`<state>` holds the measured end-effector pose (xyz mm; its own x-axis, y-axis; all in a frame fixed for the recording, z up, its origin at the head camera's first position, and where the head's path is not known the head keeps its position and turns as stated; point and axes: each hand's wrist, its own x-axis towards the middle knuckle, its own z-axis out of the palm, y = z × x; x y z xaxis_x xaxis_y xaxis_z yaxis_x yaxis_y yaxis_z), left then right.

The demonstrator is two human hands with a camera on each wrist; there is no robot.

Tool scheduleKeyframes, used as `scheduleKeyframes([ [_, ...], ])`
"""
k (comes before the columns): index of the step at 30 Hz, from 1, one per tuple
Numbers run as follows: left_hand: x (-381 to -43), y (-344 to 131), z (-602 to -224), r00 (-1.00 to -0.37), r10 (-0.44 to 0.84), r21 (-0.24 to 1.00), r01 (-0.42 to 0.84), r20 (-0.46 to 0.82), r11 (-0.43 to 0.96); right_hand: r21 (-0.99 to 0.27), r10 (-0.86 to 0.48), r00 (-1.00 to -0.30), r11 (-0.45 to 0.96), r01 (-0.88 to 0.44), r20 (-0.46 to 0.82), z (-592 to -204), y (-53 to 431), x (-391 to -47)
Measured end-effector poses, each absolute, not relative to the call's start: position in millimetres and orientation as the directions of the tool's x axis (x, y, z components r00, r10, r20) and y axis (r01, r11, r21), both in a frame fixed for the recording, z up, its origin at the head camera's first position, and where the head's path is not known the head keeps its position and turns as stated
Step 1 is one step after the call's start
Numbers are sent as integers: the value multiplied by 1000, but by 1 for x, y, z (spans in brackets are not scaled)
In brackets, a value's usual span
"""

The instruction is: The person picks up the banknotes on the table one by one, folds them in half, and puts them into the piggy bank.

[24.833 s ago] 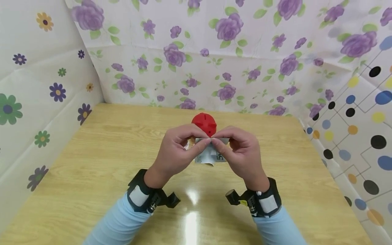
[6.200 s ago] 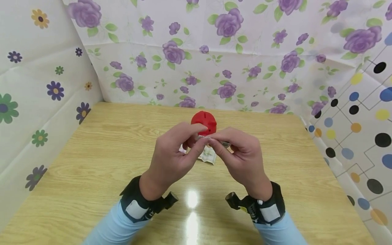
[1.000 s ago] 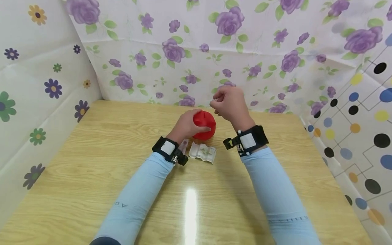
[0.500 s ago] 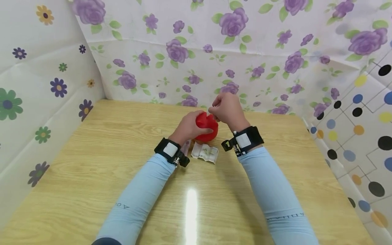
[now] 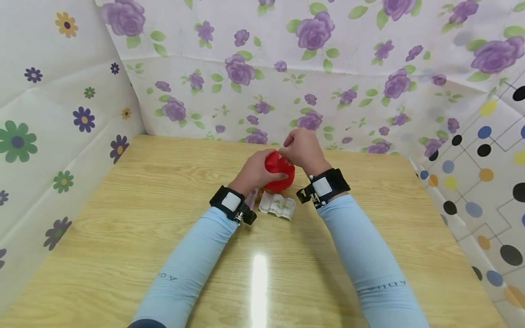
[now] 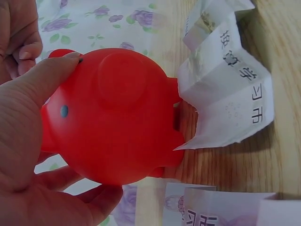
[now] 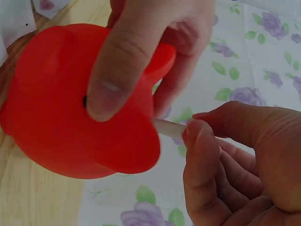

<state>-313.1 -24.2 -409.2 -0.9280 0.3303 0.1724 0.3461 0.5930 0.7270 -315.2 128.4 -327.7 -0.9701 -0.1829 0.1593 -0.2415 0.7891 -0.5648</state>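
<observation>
A red piggy bank (image 5: 283, 176) with ears and dark eyes stands on the table. My left hand (image 5: 253, 173) grips it from the left, thumb beside an eye and fingers round the far side. Above its top, my right hand (image 5: 302, 148) pinches a thin, pale folded paper strip (image 7: 168, 128) between thumb and forefinger. The strip's far end meets the top of the bank behind an ear, where the ear hides it in the right wrist view. In the left wrist view the right hand shows only partly, at the upper left.
A creased play banknote (image 5: 279, 205) with printed characters lies just in front of the bank. Another, pinkish note (image 6: 225, 207) lies beside it, partly behind the left wrist in the head view. A flowered cloth (image 5: 262, 68) hangs along the table's back edge.
Earlier both hands held a greyish note, later something small, in front of the bank. Since then the left hand has taken hold of the bank; over the last second the right hand came down to its top.
</observation>
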Motion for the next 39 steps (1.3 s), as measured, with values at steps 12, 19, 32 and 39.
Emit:
scheduleKeyframes([
  [12,-313,-25,-411,-935,321,712,329,152,621,-482,-261,-953,822,-304,157,-339,126,-322],
  [19,-312,-24,-410,-926,337,710,354,172,608,-412,-320,-937,841,-350,144,-346,126,-322],
  [32,-312,-25,-409,-934,319,704,335,160,626,-147,-474,-870,859,-491,134,-354,134,-310],
  [39,-301,-37,-404,-962,259,692,247,89,678,-428,-245,-947,848,-313,207,-359,154,-295],
])
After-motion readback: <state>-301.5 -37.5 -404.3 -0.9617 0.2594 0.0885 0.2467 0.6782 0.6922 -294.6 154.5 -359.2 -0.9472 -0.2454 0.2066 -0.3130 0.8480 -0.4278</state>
